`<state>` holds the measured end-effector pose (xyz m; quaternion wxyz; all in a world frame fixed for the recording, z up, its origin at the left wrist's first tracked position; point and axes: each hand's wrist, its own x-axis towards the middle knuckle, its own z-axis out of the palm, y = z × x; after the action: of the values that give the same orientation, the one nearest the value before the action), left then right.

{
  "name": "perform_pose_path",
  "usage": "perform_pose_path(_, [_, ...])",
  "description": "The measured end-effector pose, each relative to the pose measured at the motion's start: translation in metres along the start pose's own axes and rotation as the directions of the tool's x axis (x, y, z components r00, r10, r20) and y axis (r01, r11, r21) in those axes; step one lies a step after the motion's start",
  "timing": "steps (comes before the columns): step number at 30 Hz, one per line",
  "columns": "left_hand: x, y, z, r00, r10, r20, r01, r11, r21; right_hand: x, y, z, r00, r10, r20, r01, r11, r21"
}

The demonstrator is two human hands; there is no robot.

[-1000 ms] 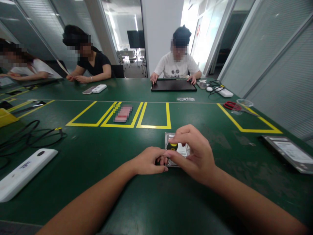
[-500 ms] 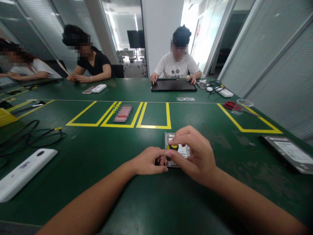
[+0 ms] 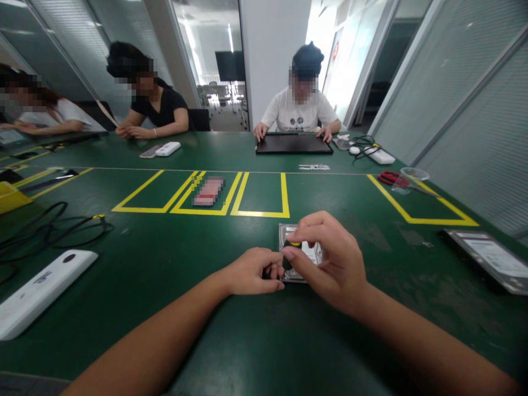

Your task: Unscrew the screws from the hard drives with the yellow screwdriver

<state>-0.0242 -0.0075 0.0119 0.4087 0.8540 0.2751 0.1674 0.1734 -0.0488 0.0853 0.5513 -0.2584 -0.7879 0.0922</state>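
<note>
In the middle of the table a silver hard drive (image 3: 311, 253) with a white label lies flat, partly covered by my hands. My right hand (image 3: 336, 264) is closed over it, thumb and fingers pinching the black-and-yellow handle of a screwdriver (image 3: 287, 260). The handle stands roughly upright near the drive's left side; its tip is hidden. At the drive's left edge my left hand (image 3: 253, 270) is closed, its fingers curled against the edge and close to the screwdriver.
A second hard drive (image 3: 490, 256) lies at right, with red-handled scissors (image 3: 391, 179) behind it. At left are a white power bank (image 3: 45, 291) and black cables (image 3: 61, 231). A phone (image 3: 209, 191) lies inside yellow tape. Opposite, a person holds a black panel (image 3: 294, 144).
The screwdriver handle has turned slightly in my right fingers, so less of its yellow shows. Both hands stay in nearly the same place over the hard drive.
</note>
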Motion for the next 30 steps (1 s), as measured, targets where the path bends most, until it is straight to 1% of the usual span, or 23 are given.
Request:
perform_pose_path(5, [0.0,-0.0002,0.0005,1.0,0.002,-0.002,-0.001,0.999,0.032,-0.0015,-0.0015,-0.0004,1.0,0.028,-0.007,-0.028,1.0,-0.002])
perform_pose_path(10, [-0.0003,-0.0009,0.0007,1.0,0.004,-0.005,-0.004,1.0,0.02,-0.0007,0.0002,0.0005,1.0,0.003,-0.014,-0.003,1.0,0.012])
perform_pose_path(15, [0.0002,-0.0007,0.0002,1.0,0.005,0.01,-0.005,1.0,0.01,0.0003,-0.0004,-0.0006,1.0,0.005,0.007,-0.005,1.0,-0.004])
perform_pose_path(22, [0.0006,0.0007,-0.0001,1.0,0.007,0.004,-0.007,1.0,0.027,0.001,-0.0016,-0.001,1.0,-0.003,0.019,0.002,1.0,0.031])
perform_pose_path(26, [-0.0001,0.0001,-0.0001,0.999,0.035,-0.013,-0.034,0.999,0.038,0.0007,0.0013,-0.0006,1.0,0.01,0.013,-0.01,1.0,-0.01])
perform_pose_path(30, [-0.0003,-0.0019,0.0001,1.0,0.011,-0.008,-0.01,0.998,0.065,-0.0013,0.0015,-0.0004,1.0,0.016,0.015,-0.016,1.0,-0.024])
